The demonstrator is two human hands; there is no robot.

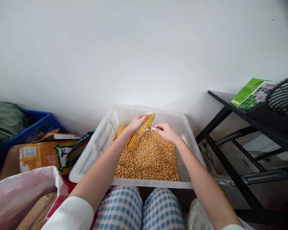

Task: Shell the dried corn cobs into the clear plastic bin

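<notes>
- While gripping a corn cob (pixel 147 123) with the left hand (pixel 136 123), tilts its far end up and to the right, over the translucent bin (pixel 158 183).
- Has the left hand clamped around that cob, with the thumb near the upper tip.
- Holds the right hand (pixel 166 131) just beside the cob's right flank, with fingers curled in toward the rows.
- Shows a pale tip at the right hand's fingers; cannot tell nail from tool there, nor clamped from merely bent.
- Contains, inside the bin, a broad spread of loose kernels (pixel 153 159), golden with whitish flecks.
- Includes a second cob (pixel 133 142) just below the held one, lying on the kernels, and a third cob (pixel 120 129) toward the left wall, partly hidden by the left forearm.
- Sits in blue-and-white checked trousers (pixel 120 207), with knees at the near rim.
- Has to the left a white-and-red bag (pixel 24 182) of long brown things (pixel 42 206), an orange package (pixel 38 156) and a blue crate (pixel 48 118).
- Has to the right a black frame (pixel 220 153) bearing a green-and-white box (pixel 251 92).
- Faces a pale wall (pixel 144 57).
</notes>
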